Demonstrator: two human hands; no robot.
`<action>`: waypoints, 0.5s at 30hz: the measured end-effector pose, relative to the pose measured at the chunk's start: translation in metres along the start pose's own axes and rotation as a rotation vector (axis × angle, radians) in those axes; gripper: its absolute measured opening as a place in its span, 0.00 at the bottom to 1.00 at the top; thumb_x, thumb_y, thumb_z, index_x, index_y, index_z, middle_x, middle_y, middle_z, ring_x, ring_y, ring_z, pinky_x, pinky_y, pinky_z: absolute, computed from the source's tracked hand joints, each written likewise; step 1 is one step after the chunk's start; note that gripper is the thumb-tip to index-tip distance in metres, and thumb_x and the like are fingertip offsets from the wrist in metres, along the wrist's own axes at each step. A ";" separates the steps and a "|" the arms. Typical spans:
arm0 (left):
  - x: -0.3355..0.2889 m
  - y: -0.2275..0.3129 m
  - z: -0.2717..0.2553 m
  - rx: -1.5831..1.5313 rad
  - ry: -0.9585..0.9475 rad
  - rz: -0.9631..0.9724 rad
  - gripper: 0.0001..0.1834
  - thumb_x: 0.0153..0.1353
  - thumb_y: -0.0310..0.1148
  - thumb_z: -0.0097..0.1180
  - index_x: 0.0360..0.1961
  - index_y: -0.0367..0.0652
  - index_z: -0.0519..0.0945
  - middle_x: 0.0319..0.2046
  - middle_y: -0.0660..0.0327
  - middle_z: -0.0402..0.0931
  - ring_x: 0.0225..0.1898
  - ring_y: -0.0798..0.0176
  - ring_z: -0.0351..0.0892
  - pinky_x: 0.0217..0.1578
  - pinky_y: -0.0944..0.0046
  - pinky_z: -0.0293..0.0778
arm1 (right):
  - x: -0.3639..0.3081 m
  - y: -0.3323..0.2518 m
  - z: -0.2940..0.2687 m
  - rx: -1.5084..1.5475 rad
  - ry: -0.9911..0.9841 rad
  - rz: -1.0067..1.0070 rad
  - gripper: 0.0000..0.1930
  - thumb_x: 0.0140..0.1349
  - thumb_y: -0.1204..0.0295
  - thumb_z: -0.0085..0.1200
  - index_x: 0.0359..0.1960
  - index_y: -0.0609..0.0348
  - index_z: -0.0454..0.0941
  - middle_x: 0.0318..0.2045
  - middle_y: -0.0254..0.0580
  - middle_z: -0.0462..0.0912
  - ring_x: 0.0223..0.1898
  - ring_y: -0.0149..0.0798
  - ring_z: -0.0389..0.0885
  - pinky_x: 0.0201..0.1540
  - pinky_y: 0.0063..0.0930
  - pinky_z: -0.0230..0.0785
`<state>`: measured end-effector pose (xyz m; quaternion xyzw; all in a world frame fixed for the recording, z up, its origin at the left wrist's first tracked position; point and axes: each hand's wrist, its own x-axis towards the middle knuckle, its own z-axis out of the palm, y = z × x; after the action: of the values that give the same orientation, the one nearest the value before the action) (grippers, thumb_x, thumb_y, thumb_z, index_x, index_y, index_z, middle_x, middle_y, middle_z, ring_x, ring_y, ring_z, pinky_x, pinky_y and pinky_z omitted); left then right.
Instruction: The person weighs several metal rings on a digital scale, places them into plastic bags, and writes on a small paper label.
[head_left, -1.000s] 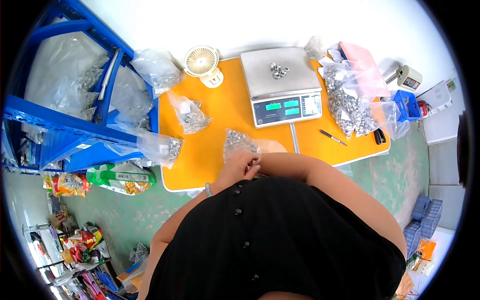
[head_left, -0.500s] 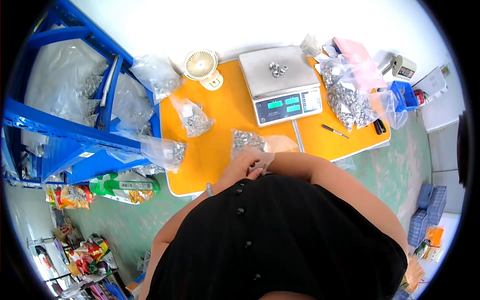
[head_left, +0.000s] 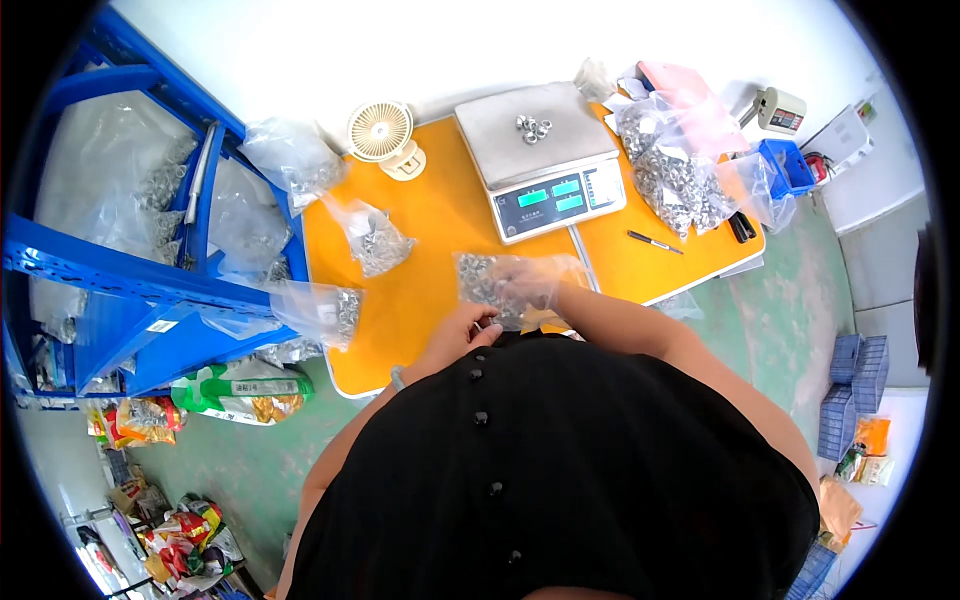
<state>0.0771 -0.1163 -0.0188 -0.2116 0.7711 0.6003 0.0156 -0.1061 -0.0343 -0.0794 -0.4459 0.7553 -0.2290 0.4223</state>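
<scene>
Near the front edge of the orange table lies a clear plastic bag (head_left: pixel 478 275) of small, shiny metal ring-shaped parts. My left hand (head_left: pixel 465 332) is closed at the bag's near edge, its fingers pinching the plastic. My right hand (head_left: pixel 522 282) reaches inside the bag among the parts; the plastic blurs its fingers, so I cannot tell whether they grip anything. Behind the bag stands a digital weighing scale (head_left: pixel 540 150) with lit green displays. Several loose metal rings (head_left: pixel 534 129) rest on its steel pan.
A small fan (head_left: pixel 382 132) stands at the back left, near another bag of parts (head_left: pixel 375 240). Blue shelving (head_left: pixel 150 275) with filled bags borders the left side. On the right lie a large bag of parts (head_left: pixel 670 180), a pen (head_left: pixel 655 242) and a blue bin (head_left: pixel 786 168).
My right hand has gone from beside my left hand into the bag. My left hand has shifted slightly left and down. The whole view has also shifted a little.
</scene>
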 end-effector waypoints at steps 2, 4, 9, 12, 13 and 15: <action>0.011 0.003 0.008 -0.028 -0.076 0.036 0.15 0.55 0.32 0.56 0.42 0.38 0.74 0.29 0.60 0.73 0.26 0.69 0.70 0.29 0.70 0.68 | -0.002 0.062 -0.002 -0.368 0.242 -0.588 0.19 0.45 0.68 0.55 0.43 0.50 0.76 0.39 0.43 0.77 0.41 0.45 0.73 0.41 0.35 0.68; 0.014 0.000 0.008 -0.018 -0.088 0.069 0.14 0.55 0.33 0.56 0.41 0.37 0.75 0.28 0.61 0.74 0.26 0.70 0.70 0.28 0.70 0.68 | -0.005 0.079 0.005 -0.169 0.290 -0.765 0.20 0.44 0.69 0.57 0.44 0.50 0.75 0.37 0.40 0.77 0.38 0.43 0.73 0.39 0.33 0.68; 0.015 -0.011 0.001 -0.011 -0.065 0.093 0.13 0.55 0.34 0.55 0.39 0.37 0.75 0.28 0.62 0.74 0.24 0.71 0.70 0.27 0.71 0.68 | -0.023 0.018 0.003 1.256 0.003 0.299 0.18 0.51 0.71 0.56 0.46 0.49 0.73 0.28 0.32 0.75 0.28 0.29 0.72 0.25 0.22 0.64; 0.022 -0.007 0.004 -0.071 -0.116 0.088 0.13 0.56 0.33 0.54 0.39 0.37 0.75 0.27 0.64 0.73 0.25 0.72 0.70 0.27 0.73 0.67 | -0.026 0.038 0.004 1.215 -0.017 0.186 0.11 0.56 0.72 0.52 0.42 0.50 0.73 0.24 0.30 0.73 0.23 0.25 0.70 0.19 0.16 0.57; 0.025 -0.006 0.005 -0.102 -0.128 0.079 0.13 0.56 0.33 0.54 0.39 0.37 0.75 0.27 0.65 0.73 0.25 0.73 0.70 0.27 0.73 0.67 | -0.026 0.043 0.004 1.231 0.015 0.194 0.10 0.56 0.73 0.51 0.40 0.51 0.73 0.24 0.31 0.73 0.22 0.24 0.70 0.18 0.16 0.56; 0.029 -0.005 0.008 -0.240 -0.126 0.067 0.13 0.57 0.33 0.52 0.40 0.37 0.75 0.27 0.66 0.72 0.25 0.74 0.69 0.28 0.74 0.67 | -0.030 0.056 0.003 1.263 0.085 0.209 0.07 0.56 0.73 0.50 0.37 0.52 0.72 0.22 0.32 0.73 0.18 0.24 0.68 0.15 0.15 0.54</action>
<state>0.0510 -0.1186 -0.0332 -0.1479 0.6980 0.7004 0.0187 -0.1230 0.0196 -0.1089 -0.0257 0.5305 -0.6049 0.5934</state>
